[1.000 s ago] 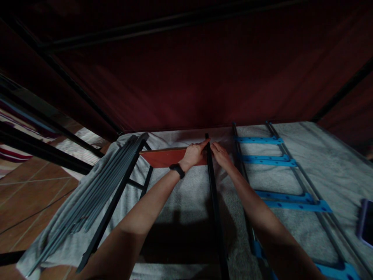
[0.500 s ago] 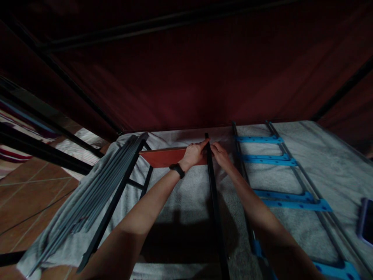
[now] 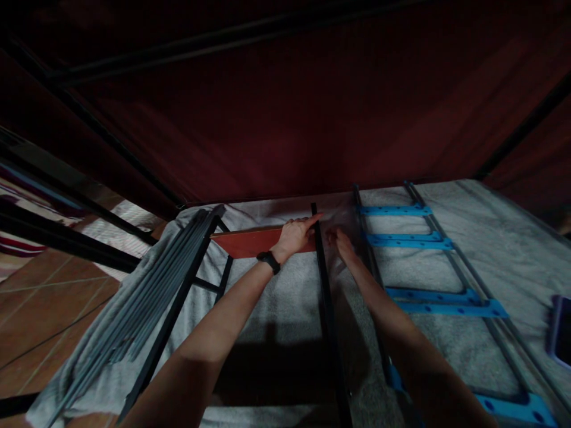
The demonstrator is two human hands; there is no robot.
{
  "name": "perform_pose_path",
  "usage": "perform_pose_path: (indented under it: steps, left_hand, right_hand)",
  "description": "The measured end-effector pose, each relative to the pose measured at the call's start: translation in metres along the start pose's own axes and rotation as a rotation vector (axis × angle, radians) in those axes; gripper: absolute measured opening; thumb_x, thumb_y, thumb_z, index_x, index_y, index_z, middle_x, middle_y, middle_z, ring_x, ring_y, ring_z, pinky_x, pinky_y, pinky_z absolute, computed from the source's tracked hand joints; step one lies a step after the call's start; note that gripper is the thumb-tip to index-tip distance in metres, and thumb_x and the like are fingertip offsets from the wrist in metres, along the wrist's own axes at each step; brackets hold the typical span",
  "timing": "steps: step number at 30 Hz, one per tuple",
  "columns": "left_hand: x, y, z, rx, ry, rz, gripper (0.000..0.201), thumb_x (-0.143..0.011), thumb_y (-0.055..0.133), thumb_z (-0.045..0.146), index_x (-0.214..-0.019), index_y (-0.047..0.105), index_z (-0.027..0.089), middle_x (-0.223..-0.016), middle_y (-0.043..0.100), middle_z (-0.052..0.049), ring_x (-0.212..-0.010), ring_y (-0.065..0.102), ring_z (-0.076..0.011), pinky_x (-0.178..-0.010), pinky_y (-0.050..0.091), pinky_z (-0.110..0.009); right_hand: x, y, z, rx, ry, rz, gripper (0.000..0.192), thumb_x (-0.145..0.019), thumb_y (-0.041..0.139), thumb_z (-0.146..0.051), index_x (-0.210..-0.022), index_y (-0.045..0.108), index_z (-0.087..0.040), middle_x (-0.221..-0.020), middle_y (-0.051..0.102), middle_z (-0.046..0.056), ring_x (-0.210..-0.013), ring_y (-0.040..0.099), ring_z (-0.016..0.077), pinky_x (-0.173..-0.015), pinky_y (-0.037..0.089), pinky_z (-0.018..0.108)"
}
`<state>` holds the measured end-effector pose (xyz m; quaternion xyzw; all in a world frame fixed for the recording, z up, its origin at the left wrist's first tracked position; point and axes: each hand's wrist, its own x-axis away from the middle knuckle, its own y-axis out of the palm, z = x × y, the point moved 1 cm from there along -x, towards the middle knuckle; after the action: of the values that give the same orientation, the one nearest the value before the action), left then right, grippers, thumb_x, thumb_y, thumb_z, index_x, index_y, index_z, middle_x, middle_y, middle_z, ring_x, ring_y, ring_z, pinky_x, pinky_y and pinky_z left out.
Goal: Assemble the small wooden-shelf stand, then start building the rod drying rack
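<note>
My left hand (image 3: 295, 233), with a black wristband, rests on the right end of a reddish-brown board (image 3: 243, 242) and touches the top of a black metal bar (image 3: 325, 303) that runs toward me over a grey cloth (image 3: 289, 291). My right hand (image 3: 341, 242) is blurred, just right of that bar, fingers loosely curled; I cannot tell whether it holds anything. The board spans from the bar to another black bar (image 3: 176, 315) on the left.
A bundle of grey rods (image 3: 147, 297) lies on the cloth's left edge. A frame of grey rods with blue cross pieces (image 3: 404, 241) lies to the right. A dark phone-like object (image 3: 561, 331) is at far right. Dark red fabric (image 3: 289, 119) hangs behind. Tiled floor (image 3: 40, 309) at left.
My right hand has drawn slightly back and right from the bar's top and is blurred. The left hand stays on the board's end.
</note>
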<state>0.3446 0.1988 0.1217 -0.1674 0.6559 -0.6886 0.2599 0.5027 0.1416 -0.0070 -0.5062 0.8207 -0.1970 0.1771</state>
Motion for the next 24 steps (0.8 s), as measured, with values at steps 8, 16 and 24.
perform_pose_path:
  steps: [8,16,24]
  left_hand:
    - [-0.002,0.001,-0.001,0.001,-0.013,-0.027,0.054,-0.095,0.048,0.024,-0.147,0.037,0.034,-0.121,0.066,-0.004,-0.107,0.063,-0.0203,-0.093,0.045,-0.033]
    - [-0.002,0.002,-0.003,0.045,0.007,-0.003,0.052,-0.095,0.050,0.025,-0.145,0.040,0.033,-0.125,0.065,-0.003,-0.108,0.063,-0.0196,-0.094,0.047,-0.033]
    - [-0.003,-0.001,-0.004,0.100,0.002,-0.021,0.052,-0.093,0.052,0.022,-0.144,0.043,0.031,-0.127,0.065,-0.004,-0.112,0.063,-0.0210,-0.095,0.048,-0.035]
  right_hand:
    - [0.012,0.019,0.017,0.266,0.000,-0.186,0.022,-0.084,0.051,-0.014,-0.097,0.069,-0.018,-0.103,0.070,0.008,-0.095,0.065,0.0195,-0.084,0.047,0.028]
    - [0.007,0.018,0.014,0.383,-0.051,-0.242,0.017,-0.087,0.053,-0.016,-0.098,0.066,-0.016,-0.106,0.065,0.009,-0.090,0.062,0.0178,-0.079,0.045,0.026]
    - [0.003,0.017,0.009,0.386,-0.128,-0.305,0.020,-0.089,0.048,-0.011,-0.097,0.065,-0.013,-0.104,0.065,0.011,-0.092,0.061,0.0180,-0.079,0.042,0.025]
